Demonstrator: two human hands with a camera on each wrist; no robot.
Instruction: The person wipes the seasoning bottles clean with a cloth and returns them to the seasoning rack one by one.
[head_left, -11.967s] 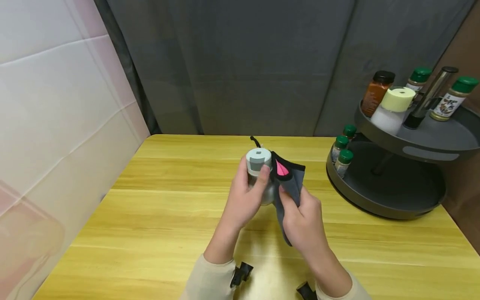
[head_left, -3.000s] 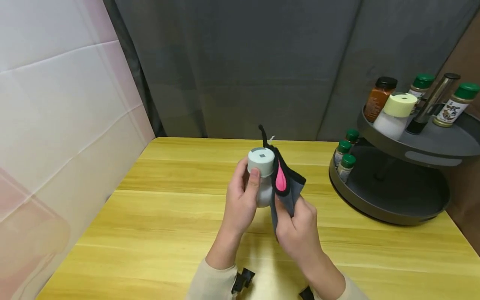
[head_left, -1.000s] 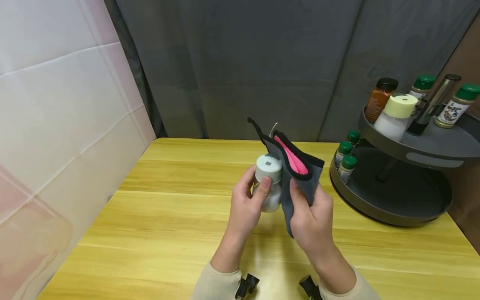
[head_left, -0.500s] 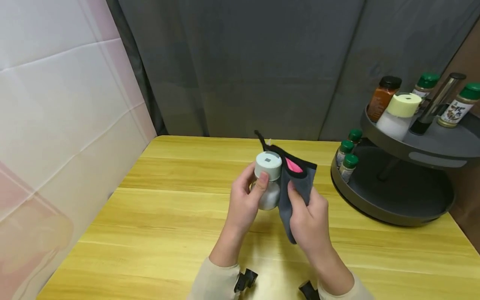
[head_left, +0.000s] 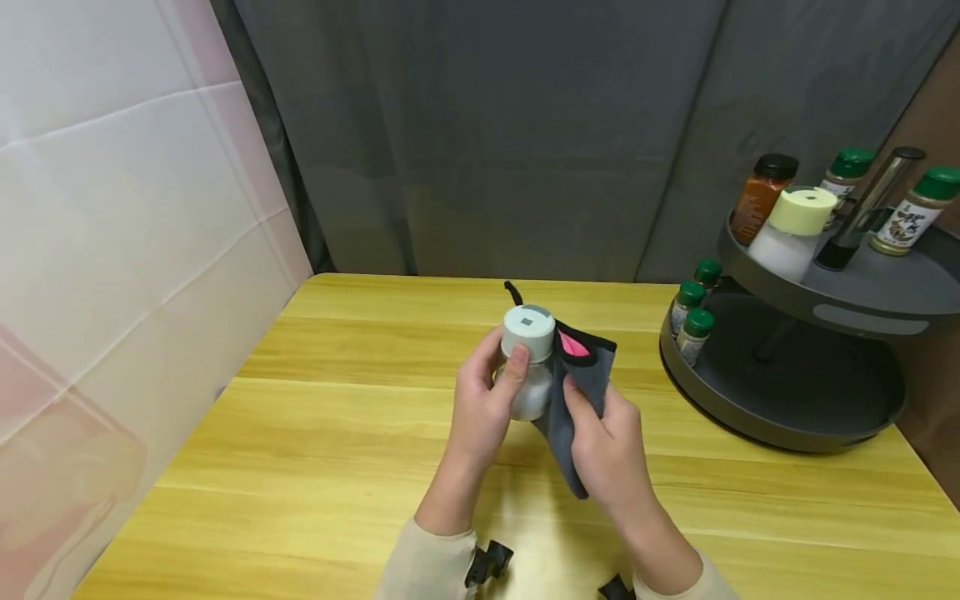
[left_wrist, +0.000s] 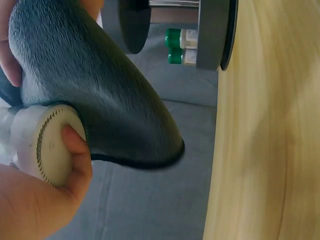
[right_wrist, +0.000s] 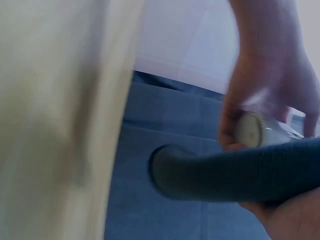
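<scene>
My left hand [head_left: 483,402] grips a clear seasoning jar [head_left: 531,396] with a pale grey-green cap [head_left: 528,332], held upright above the table. One finger curls under the jar's ribbed base [left_wrist: 60,145] in the left wrist view. My right hand [head_left: 609,442] pinches a grey cloth [head_left: 573,425], thumb on the near side. Black trim edges the cloth, and its pink reverse shows in a fold at the top. The cloth lies along the jar's right side and wraps behind it; a black corner pokes up beyond the cap. Its lower end hangs below the right thumb.
At the right stands a two-tier dark turntable rack [head_left: 780,421]. Small green-capped jars [head_left: 694,335] sit on its lower tier. Its upper tier bears a yellow-capped shaker [head_left: 795,229], an orange-brown jar [head_left: 763,200] and other bottles. A grey curtain [head_left: 480,142] hangs behind the wooden table [head_left: 322,417].
Over the last second the cloth has come down and left along the jar, and its pink fold has narrowed. The jar has shifted slightly left. Both hands keep their hold throughout.
</scene>
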